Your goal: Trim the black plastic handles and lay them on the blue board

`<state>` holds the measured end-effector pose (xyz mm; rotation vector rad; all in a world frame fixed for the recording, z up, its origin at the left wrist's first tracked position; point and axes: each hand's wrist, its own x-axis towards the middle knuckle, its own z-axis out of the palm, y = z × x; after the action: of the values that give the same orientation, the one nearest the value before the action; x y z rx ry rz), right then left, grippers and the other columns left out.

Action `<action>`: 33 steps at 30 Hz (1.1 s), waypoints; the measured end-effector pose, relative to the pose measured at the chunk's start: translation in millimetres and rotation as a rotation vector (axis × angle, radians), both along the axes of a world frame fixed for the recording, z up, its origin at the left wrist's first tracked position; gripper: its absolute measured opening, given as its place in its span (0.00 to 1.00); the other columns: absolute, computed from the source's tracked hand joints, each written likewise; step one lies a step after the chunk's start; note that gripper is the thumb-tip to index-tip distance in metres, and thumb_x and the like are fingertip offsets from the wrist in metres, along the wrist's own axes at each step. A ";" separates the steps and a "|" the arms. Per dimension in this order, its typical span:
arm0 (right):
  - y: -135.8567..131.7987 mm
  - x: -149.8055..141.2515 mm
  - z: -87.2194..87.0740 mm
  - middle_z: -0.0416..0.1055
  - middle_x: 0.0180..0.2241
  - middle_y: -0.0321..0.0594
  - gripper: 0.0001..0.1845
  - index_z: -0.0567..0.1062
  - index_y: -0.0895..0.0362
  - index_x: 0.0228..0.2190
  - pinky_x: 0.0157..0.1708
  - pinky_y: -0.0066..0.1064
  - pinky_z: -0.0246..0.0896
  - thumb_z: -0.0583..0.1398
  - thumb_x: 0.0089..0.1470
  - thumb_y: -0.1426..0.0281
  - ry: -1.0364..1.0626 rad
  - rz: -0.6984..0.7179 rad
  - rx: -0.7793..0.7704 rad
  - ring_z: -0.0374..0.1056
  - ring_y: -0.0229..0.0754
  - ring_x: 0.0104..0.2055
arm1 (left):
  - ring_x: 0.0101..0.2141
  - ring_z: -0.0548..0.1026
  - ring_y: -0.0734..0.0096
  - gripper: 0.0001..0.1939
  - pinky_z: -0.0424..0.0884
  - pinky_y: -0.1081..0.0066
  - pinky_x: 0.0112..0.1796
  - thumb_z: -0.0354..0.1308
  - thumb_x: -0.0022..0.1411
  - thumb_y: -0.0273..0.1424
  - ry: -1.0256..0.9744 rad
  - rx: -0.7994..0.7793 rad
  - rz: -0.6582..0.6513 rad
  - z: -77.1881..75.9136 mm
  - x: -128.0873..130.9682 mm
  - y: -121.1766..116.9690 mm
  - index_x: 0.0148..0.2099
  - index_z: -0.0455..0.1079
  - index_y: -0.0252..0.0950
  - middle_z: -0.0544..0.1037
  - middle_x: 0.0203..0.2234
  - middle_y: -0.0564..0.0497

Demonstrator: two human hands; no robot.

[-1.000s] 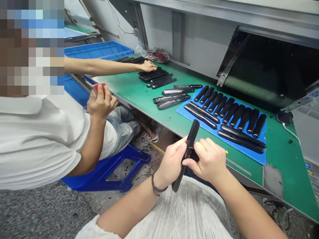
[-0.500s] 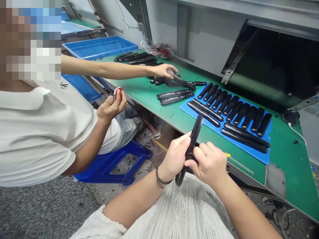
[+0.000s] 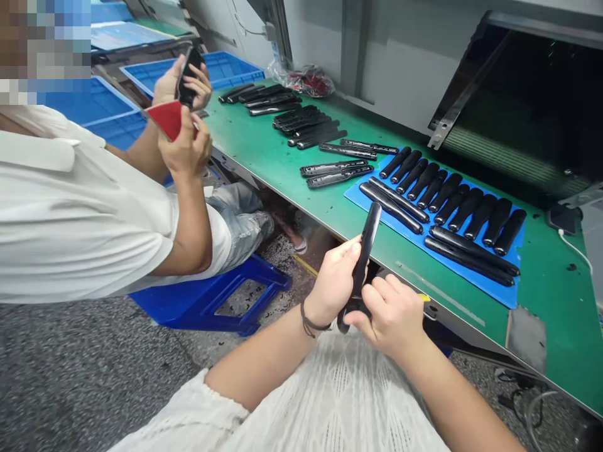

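Observation:
My left hand (image 3: 333, 279) is wrapped round a long, glossy black plastic handle shell (image 3: 369, 235), held tilted in front of my lap. My right hand (image 3: 393, 314) is closed beside the shell's lower part, thumb reaching toward it. Something dark shows between the thumb and curled fingers; whether it is a small tool or part of the shell I cannot make out. Beyond my hands, a blue mat (image 3: 480, 279) on the green bench bears a row of black handle pieces (image 3: 464, 207) and several longer glossy shells (image 3: 393, 207).
At left a co-worker in a white shirt (image 3: 85, 207) sits on a blue stool (image 3: 226, 298), holding a black part (image 3: 189, 78) and a red pad (image 3: 167, 119). More black shells (image 3: 306, 122) lie along the green bench (image 3: 264, 147). A phone with a cable (image 3: 564, 220) lies at right.
The co-worker's reaching arm has drawn back from the bench with a black part, beside the red pad. My hands stay on the shell, with my right thumb slightly lower along it.

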<state>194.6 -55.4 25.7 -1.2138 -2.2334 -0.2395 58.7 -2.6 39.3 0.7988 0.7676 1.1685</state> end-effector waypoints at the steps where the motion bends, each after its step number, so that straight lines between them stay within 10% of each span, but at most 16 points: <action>1: -2.8 -2.2 -1.0 0.60 0.23 0.37 0.36 0.67 0.55 0.23 0.30 0.37 0.40 0.44 0.69 0.41 0.007 0.013 -0.013 0.49 0.41 0.29 | 0.19 0.55 0.81 0.18 0.52 0.76 0.20 0.59 0.71 0.45 -0.018 -0.013 0.006 0.2 -0.3 2.1 0.46 0.74 0.34 0.60 0.22 0.59; 18: 2.1 -25.5 -23.1 0.58 0.22 0.34 0.19 0.68 0.54 0.28 0.30 0.38 0.38 0.59 0.68 0.57 -0.042 0.078 0.186 0.50 0.41 0.28 | 0.14 0.55 0.83 0.13 0.49 0.79 0.14 0.47 0.77 0.35 -0.146 -0.382 0.414 -8.2 -23.7 28.4 0.47 0.69 0.33 0.62 0.22 0.59; 23: 14.1 -30.6 -42.5 0.70 0.34 0.43 0.14 0.71 0.57 0.53 0.29 0.34 0.50 0.54 0.68 0.71 0.033 0.010 -0.060 0.63 0.44 0.35 | 0.14 0.54 0.83 0.13 0.48 0.79 0.15 0.47 0.78 0.36 -0.186 -0.441 0.559 -9.9 -53.8 40.3 0.47 0.68 0.33 0.62 0.21 0.60; 29: 26.9 -31.0 -43.4 0.71 0.34 0.38 0.49 0.54 0.47 0.72 0.22 0.30 0.46 0.64 0.55 0.79 -0.122 -0.083 -0.393 0.66 0.41 0.28 | 0.14 0.55 0.83 0.13 0.48 0.78 0.15 0.45 0.79 0.34 -0.199 -0.448 0.610 -11.0 -68.4 42.0 0.48 0.67 0.33 0.61 0.21 0.60; 33: 16.7 -46.1 -24.6 0.75 0.39 0.41 0.28 0.67 0.55 0.61 0.33 0.31 0.66 0.65 0.63 0.64 0.388 0.180 -0.531 0.71 0.41 0.36 | 0.15 0.56 0.82 0.12 0.52 0.78 0.16 0.50 0.76 0.37 -0.211 -0.420 0.599 -20.4 -56.9 39.5 0.50 0.68 0.33 0.62 0.23 0.60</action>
<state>148.5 -38.7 1.1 -1.1752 -2.0932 0.6443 1.8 36.9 19.0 0.0826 1.0657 1.5184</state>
